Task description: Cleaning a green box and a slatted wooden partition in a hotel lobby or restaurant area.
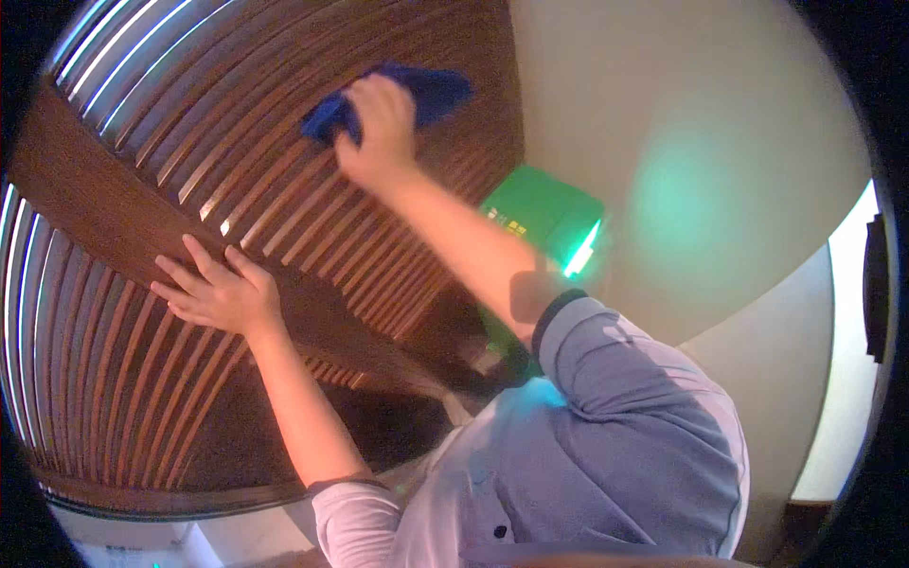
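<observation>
My right hand (pixel 381 133) reaches up to a brown slatted wooden screen (pixel 284 90) and presses a blue cloth (pixel 431 93) against its slats. The fingers are bent over the cloth, which spreads out on both sides of the hand; both look slightly blurred. Lower and to the left, my left hand (pixel 222 289) rests with its fingers spread on the broad wooden crossbar (pixel 123 213) of the screen. Nothing is held in it.
Close by my right forearm stands a green box-shaped thing (pixel 544 208) with a bright lit edge. A plain beige wall (pixel 682 95) meets the screen on the right and carries a green glow. Bright light shows between the slats at the far left.
</observation>
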The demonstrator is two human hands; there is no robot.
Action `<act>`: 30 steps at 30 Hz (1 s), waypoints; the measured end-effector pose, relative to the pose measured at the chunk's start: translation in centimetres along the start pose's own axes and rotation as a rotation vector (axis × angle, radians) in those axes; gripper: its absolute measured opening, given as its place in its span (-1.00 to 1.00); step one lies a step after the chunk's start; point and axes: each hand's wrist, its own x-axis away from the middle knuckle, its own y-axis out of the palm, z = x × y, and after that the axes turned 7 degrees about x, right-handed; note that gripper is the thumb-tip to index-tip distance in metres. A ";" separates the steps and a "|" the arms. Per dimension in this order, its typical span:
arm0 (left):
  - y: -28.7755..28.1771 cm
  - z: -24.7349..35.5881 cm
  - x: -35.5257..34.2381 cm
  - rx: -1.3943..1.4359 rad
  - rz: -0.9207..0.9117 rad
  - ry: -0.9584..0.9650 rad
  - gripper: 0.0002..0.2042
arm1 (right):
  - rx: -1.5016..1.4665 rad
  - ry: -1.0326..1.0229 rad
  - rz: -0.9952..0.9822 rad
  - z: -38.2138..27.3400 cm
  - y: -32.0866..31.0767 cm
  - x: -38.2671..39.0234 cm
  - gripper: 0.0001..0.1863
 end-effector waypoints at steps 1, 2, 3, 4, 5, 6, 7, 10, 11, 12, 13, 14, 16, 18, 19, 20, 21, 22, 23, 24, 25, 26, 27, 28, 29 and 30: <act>0.1 -0.2 0.4 -0.017 -0.019 -0.010 -0.47 | -0.078 0.014 -0.027 -1.9 0.4 0.7 -0.47; 0.0 -0.6 0.7 -0.041 -0.040 -0.020 -0.46 | -0.153 -0.003 -0.108 -4.4 0.0 1.2 -0.47; 0.1 -0.6 0.9 -0.024 -0.034 -0.020 -0.44 | -0.237 -0.058 -0.166 -6.1 0.2 2.0 -0.46; 0.0 -0.6 0.9 -0.027 -0.030 -0.022 -0.44 | -0.297 -0.166 -0.249 -7.8 0.1 2.6 -0.42; -0.2 -0.4 0.8 0.000 -0.045 -0.022 -0.42 | -0.402 -0.323 -0.342 -8.8 -0.3 3.3 -0.40; -0.4 0.1 0.3 0.037 -0.059 -0.011 -0.40 | -0.602 -0.447 -0.225 -9.2 1.4 4.1 -0.42; -0.3 0.7 -0.2 0.046 -0.067 -0.002 -0.36 | -0.594 -0.518 -0.250 -7.5 2.1 4.8 -0.47; 0.2 -0.6 0.6 -0.067 -0.024 -0.007 -0.34 | -0.606 -0.625 -0.265 -2.9 2.3 4.0 -0.57; 0.1 -0.7 0.3 -0.098 -0.039 0.004 -0.32 | -0.576 -0.596 -0.250 -0.5 2.6 3.5 -0.60; -0.3 -0.8 0.4 -0.119 -0.041 -0.001 -0.32 | -0.500 -0.606 -0.315 2.2 1.9 2.6 -0.54; -0.5 -0.6 0.2 -0.115 -0.035 0.006 -0.31 | -0.477 -0.583 -0.363 5.5 1.2 1.5 -0.40; -0.4 -0.2 0.1 -0.104 -0.029 0.014 -0.31 | -0.348 -0.572 -0.417 8.8 0.3 0.3 -0.23; -0.3 -0.3 0.0 -0.121 -0.028 0.019 -0.30 | -0.170 -0.383 -0.333 13.1 -2.2 -1.2 -0.29; 0.2 -0.1 0.0 -0.138 -0.025 0.026 -0.29 | 0.042 -0.118 -0.175 17.2 -2.4 -1.1 -0.38; 0.4 -0.1 0.1 -0.135 -0.024 0.020 -0.29 | 0.078 0.056 -0.105 18.2 -1.9 -0.6 -0.45; 0.5 -0.2 0.1 -0.139 -0.022 0.013 -0.29 | 0.117 0.138 -0.063 17.7 -1.7 0.0 -0.52; 0.6 -0.4 0.3 -0.149 -0.022 0.008 -0.30 | 0.149 0.097 -0.068 16.8 -1.1 0.8 -0.55; 0.6 -0.5 0.4 -0.170 -0.031 0.006 -0.30 | 0.182 0.054 -0.072 15.5 -0.5 1.9 -0.58; 0.8 -0.6 0.4 -0.165 -0.026 0.008 -0.30 | 0.120 0.031 -0.082 13.6 -0.2 2.5 -0.59; 0.8 -0.7 0.5 -0.164 -0.020 0.010 -0.30 | 0.055 0.008 -0.092 10.9 0.1 2.9 -0.61; 0.7 -1.1 0.3 -0.162 -0.026 0.013 -0.31 | -0.005 -0.028 -0.116 7.3 0.2 3.1 -0.61; 0.8 -1.2 0.3 -0.170 -0.031 0.012 -0.31 | -0.026 -0.079 -0.213 5.1 0.3 3.8 -0.55; 0.8 -1.2 0.3 -0.161 -0.033 0.018 -0.31 | -0.058 -0.140 -0.220 2.3 0.0 4.3 -0.48; 0.8 -1.2 0.2 -0.148 -0.035 0.025 -0.31 | -0.094 -0.168 -0.296 -0.2 -0.4 4.6 -0.42; 0.9 -0.7 0.0 -0.107 -0.011 0.017 -0.38 | -0.169 -0.116 -0.417 -2.6 -0.7 4.4 -0.40; 0.9 -1.0 0.0 -0.105 -0.017 0.019 -0.38 | -0.173 -0.099 -0.397 -4.6 -0.6 4.8 -0.39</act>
